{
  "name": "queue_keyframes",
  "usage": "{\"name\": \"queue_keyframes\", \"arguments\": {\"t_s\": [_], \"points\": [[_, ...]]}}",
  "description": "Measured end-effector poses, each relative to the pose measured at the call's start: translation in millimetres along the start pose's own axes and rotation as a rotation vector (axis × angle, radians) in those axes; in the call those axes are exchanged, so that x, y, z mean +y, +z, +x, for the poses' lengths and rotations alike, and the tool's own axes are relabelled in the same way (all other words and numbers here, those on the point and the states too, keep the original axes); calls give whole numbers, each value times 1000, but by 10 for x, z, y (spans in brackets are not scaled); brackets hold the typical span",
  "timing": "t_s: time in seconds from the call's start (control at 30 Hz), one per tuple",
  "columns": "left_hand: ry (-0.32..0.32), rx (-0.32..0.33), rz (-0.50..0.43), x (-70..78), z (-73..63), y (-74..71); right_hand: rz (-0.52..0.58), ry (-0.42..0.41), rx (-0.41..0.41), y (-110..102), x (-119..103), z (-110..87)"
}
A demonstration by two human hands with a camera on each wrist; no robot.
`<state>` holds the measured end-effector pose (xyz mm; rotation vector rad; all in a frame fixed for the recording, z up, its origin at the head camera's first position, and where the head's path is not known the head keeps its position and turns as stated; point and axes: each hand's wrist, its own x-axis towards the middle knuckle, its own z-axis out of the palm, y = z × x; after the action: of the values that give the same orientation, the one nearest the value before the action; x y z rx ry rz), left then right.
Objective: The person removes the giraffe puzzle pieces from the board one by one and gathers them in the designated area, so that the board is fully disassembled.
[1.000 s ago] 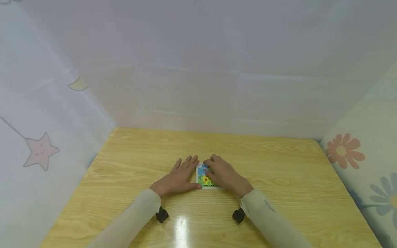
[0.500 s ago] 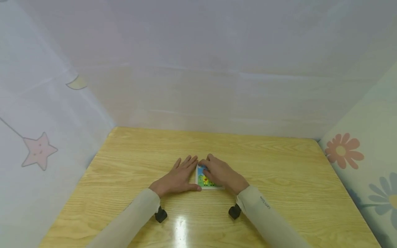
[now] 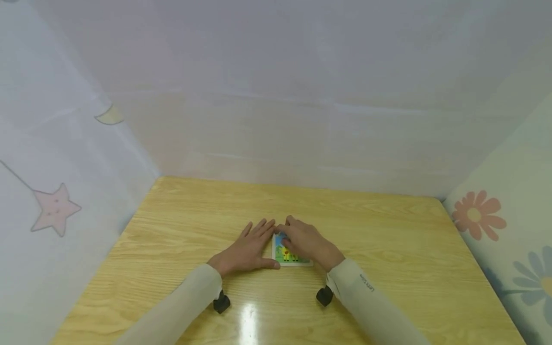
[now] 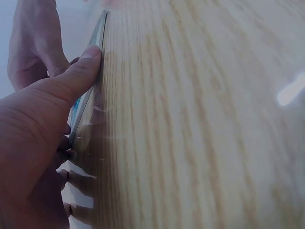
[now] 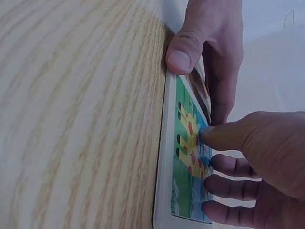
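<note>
A small picture puzzle (image 3: 279, 256) in a white frame (image 5: 165, 157) lies on the wooden table, showing a yellow giraffe with red spots on green and blue. My left hand (image 3: 246, 251) lies along its left side with fingers straight and spread; its thumb (image 4: 88, 55) rests on the near left corner of the frame. My right hand (image 3: 308, 242) arches over the puzzle's upper right, fingers curled. Its thumb (image 5: 228, 136) and fingers pinch at a blue puzzle piece (image 5: 204, 132), while the other fingertips touch the picture. The right hand hides much of the puzzle's far side.
The wooden table (image 3: 181, 211) stretches around the hands, with a bright reflection near its front. Pale cloth walls (image 3: 276, 134) enclose it behind and at both sides. A black wrist camera mount (image 3: 222, 303) hangs under the left sleeve, another mount (image 3: 325, 296) under the right.
My right hand has shifted a little left over the puzzle, its index finger reaching the far left corner and covering more of the picture. The left hand stays in place.
</note>
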<state>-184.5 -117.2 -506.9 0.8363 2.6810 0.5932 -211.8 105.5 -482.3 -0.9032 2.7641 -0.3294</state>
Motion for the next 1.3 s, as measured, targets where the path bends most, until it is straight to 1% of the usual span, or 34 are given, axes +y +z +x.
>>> {"name": "queue_keyframes", "arguments": {"t_s": [0.13, 0.27, 0.47, 0.7, 0.8, 0.9, 0.97, 1.07, 1.2, 1.3], "points": [[3, 1, 8, -17, -10, 11, 21, -9, -2, -5, 2, 2], [11, -11, 23, -20, -15, 14, 68, -18, -5, -8, 37, 20], [22, -11, 52, -14, -4, 13, 135, -25, 12, -23, 63, 39], [27, -13, 53, -8, -11, 2, 199, -50, 34, -15, 58, 56], [24, -8, 62, -11, -10, 0, 217, -44, 51, 0, 57, 74], [19, -14, 74, -14, -7, -4, 241, -16, 62, 12, 54, 92], [15, -19, 83, -18, -11, -8, 280, -6, 65, 7, 50, 101], [7, -24, 99, -22, -26, -24, 346, -27, 61, -29, 43, 119], [-9, -22, 137, -7, -36, -33, 445, -67, 47, -142, 45, 95], [-18, -24, 156, 7, -29, -22, 490, -52, 34, -239, 70, 41]]}}
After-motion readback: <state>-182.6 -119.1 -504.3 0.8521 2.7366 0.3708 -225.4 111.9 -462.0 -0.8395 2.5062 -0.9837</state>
